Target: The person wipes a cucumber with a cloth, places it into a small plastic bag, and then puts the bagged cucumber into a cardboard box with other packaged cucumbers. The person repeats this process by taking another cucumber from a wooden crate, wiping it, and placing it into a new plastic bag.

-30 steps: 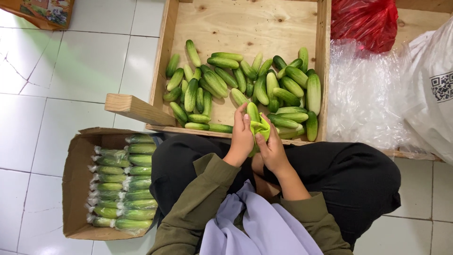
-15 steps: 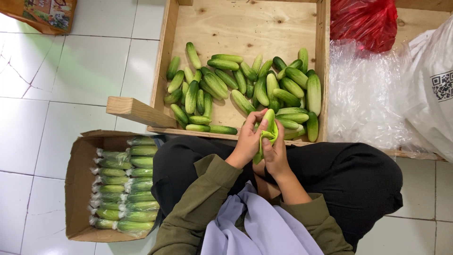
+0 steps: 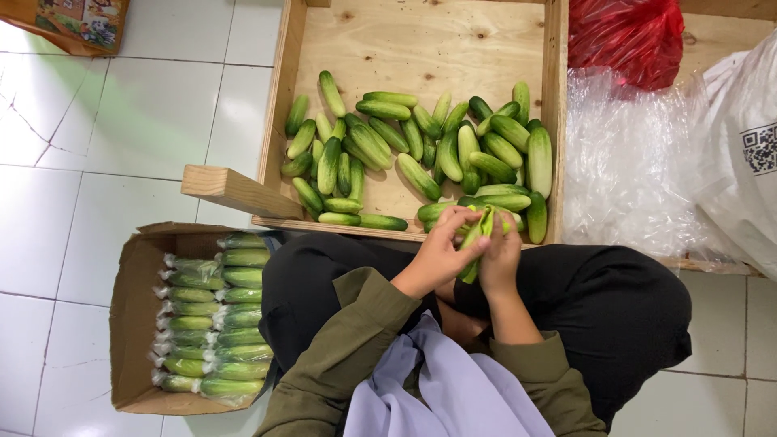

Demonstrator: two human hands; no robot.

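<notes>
I sit cross-legged on the floor in black trousers. My left hand (image 3: 438,252) and my right hand (image 3: 501,257) are closed together around a small bunch of green cucumbers (image 3: 475,243), held upright over my lap. The bunch sits just in front of the near rim of a shallow wooden tray (image 3: 421,44). Several loose green cucumbers (image 3: 421,150) lie piled in the tray's near half.
A cardboard box (image 3: 129,324) at my left holds several plastic-wrapped cucumber packs (image 3: 210,320). A wooden bar (image 3: 239,192) juts from the tray's near left corner. Clear plastic bags (image 3: 627,162), a red bag (image 3: 627,36) and a white sack (image 3: 749,154) lie at right. White floor tiles.
The cucumber bunch has been lifted and turned more upright between both hands, which shifted slightly right along the tray's near rim.
</notes>
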